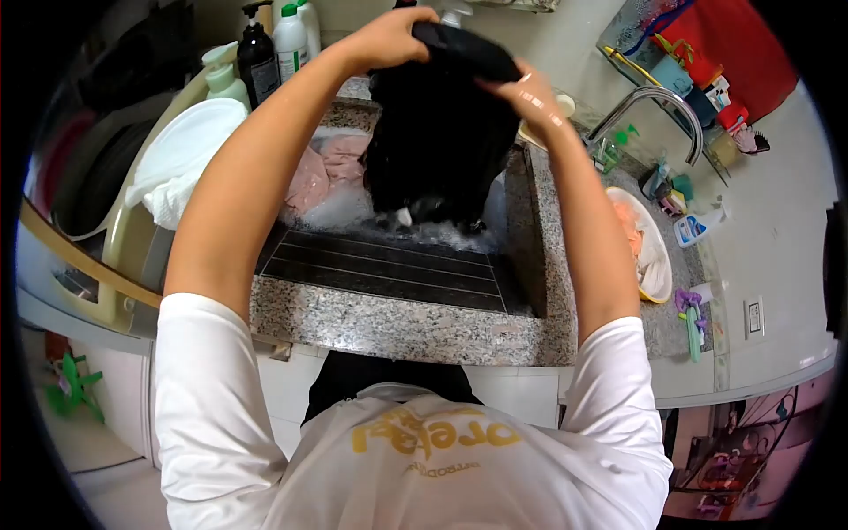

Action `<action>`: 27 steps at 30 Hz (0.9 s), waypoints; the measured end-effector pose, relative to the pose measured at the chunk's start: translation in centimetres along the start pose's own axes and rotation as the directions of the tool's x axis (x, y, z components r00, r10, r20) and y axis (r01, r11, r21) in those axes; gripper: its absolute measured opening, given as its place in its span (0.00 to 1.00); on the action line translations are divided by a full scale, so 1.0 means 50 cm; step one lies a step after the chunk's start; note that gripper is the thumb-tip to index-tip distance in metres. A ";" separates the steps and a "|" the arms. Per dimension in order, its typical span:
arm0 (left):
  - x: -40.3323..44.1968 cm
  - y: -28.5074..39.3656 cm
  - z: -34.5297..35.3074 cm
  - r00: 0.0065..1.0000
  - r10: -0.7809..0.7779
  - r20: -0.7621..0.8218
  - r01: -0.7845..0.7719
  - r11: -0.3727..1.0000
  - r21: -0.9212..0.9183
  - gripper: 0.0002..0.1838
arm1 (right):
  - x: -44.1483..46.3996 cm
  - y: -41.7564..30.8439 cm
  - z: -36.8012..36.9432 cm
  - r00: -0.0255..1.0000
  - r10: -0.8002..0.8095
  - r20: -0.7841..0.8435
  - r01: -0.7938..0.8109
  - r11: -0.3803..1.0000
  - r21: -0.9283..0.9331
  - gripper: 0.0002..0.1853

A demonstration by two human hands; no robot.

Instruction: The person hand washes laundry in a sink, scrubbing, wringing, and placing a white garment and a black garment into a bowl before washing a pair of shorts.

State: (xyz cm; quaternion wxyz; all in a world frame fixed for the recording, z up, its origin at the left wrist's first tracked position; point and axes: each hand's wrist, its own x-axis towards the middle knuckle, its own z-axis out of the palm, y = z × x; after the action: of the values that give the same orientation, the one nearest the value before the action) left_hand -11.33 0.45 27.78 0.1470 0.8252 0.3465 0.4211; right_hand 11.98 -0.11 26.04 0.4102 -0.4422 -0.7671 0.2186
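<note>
A wet black cloth (437,132) hangs from both hands over the sink, its lower edge down in soapy water. My left hand (393,37) is closed on its upper left end, and my right hand (530,95) grips the upper right end, slightly lower. Pink cloth (329,172) lies in the suds (340,210) left of the black one. Below them shows the sink's dark ribbed slope (380,269).
Granite edging (406,327) surrounds the sink. A curved faucet (680,106) rises at the right, near an oval basin (662,265) holding cloths. Bottles (290,44) and a white lid-like item (190,141) stand at the left. Shelves with small items hang at upper right.
</note>
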 end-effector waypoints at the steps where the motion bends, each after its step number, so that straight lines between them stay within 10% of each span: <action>1: 0.007 0.038 -0.019 0.991 -0.133 0.027 0.133 0.991 0.003 0.19 | 0.007 -0.026 -0.014 0.999 -0.030 -0.033 0.032 0.998 0.057 0.23; 3: 0.009 0.038 -0.012 0.984 -0.169 -0.050 0.158 0.972 -0.172 0.23 | 0.020 -0.050 -0.029 0.982 -0.156 -0.107 0.136 0.976 -0.171 0.23; 7: -0.021 -0.059 0.057 1.000 -0.001 -0.027 0.002 0.999 0.046 0.16 | 0.015 0.079 0.008 0.969 -0.245 -0.024 0.204 0.854 -0.479 0.23; 9: -0.065 -0.118 0.128 0.999 0.042 -0.026 -0.040 0.996 0.075 0.20 | -0.041 0.132 0.062 0.992 -0.122 0.035 0.126 0.922 -0.367 0.25; 13: -0.170 -0.215 0.285 0.978 -0.183 0.101 0.145 0.942 0.302 0.35 | -0.139 0.299 0.196 0.991 0.132 -0.001 -0.128 0.956 -0.265 0.31; 16: -0.238 -0.219 0.347 0.773 -0.473 0.422 0.184 0.805 0.564 0.53 | -0.213 0.334 0.253 0.973 0.143 0.179 -0.025 0.842 -0.539 0.39; 23: -0.249 -0.281 0.432 0.567 -0.648 0.508 0.268 0.728 0.630 0.52 | -0.200 0.423 0.295 0.878 0.376 0.296 -0.152 0.806 -0.573 0.39; 27: -0.248 -0.314 0.459 0.675 -0.595 0.437 0.249 0.741 0.624 0.45 | -0.211 0.550 0.347 0.960 -0.076 0.271 0.262 0.590 -0.764 0.35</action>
State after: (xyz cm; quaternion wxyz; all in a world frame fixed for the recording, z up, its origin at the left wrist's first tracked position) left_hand -5.09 4.20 -1.78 0.1216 0.8143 0.5670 -0.0264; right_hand 14.32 5.46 -7.59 0.1075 -0.4769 -0.8612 -0.1388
